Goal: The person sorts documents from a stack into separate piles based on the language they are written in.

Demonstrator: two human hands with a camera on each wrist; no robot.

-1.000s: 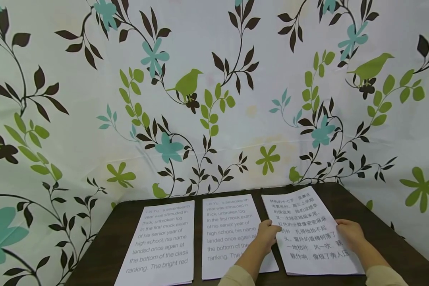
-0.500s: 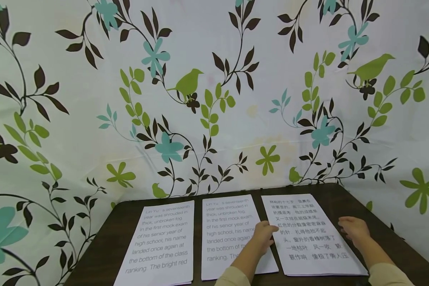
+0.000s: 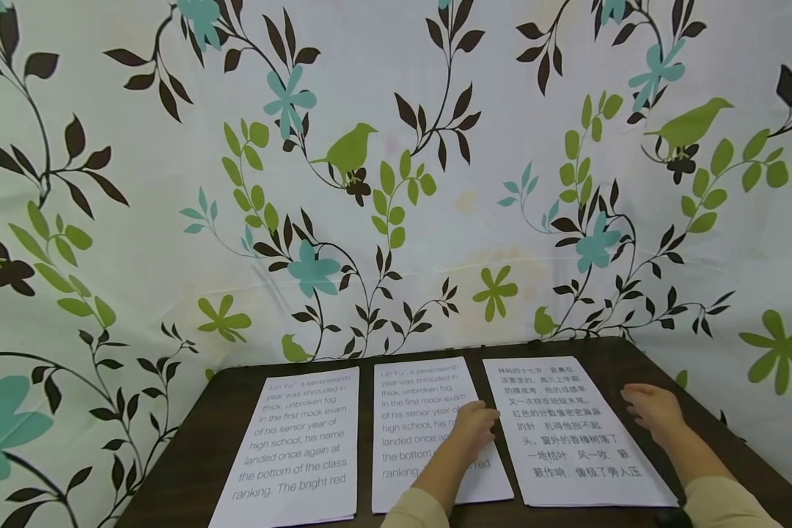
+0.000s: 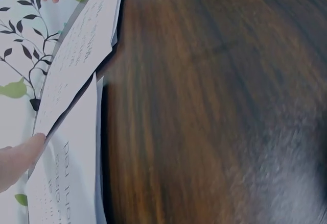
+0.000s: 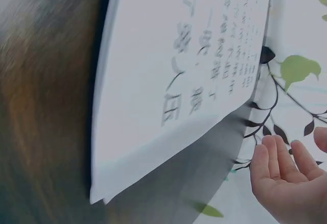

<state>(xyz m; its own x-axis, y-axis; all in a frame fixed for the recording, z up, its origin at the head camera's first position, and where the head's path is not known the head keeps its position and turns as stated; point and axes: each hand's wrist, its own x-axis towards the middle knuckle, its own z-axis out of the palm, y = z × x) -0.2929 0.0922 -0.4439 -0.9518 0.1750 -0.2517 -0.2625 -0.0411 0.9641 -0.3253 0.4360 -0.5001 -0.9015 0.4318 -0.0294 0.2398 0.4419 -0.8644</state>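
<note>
My left hand: above the right part of the middle English stack, fingers loosely bent and gripping nothing, fingertips towards the gap before the next pages; whether it touches paper I cannot tell.
My right hand: just beside the right edge of the Chinese stack, fingers relaxed and spread a little, holding nothing, apart from the paper.
Between my hands: the Chinese stack, white sheets printed in dark characters, lying flat at the right of the row; my right wrist view shows more than one sheet at its near corner.
Under my left arm: the middle English stack, its lower lines partly covered by my hand and forearm.
Farther left: the left English stack, opening with the same words, "Lin Yu's seventeenth".
My sleeves: light beige, at the bottom edge.
Tabletop: dark brown wood grain, beneath all three stacks.
Behind it: a white cloth with green birds, blue flowers and dark leaves.
</note>
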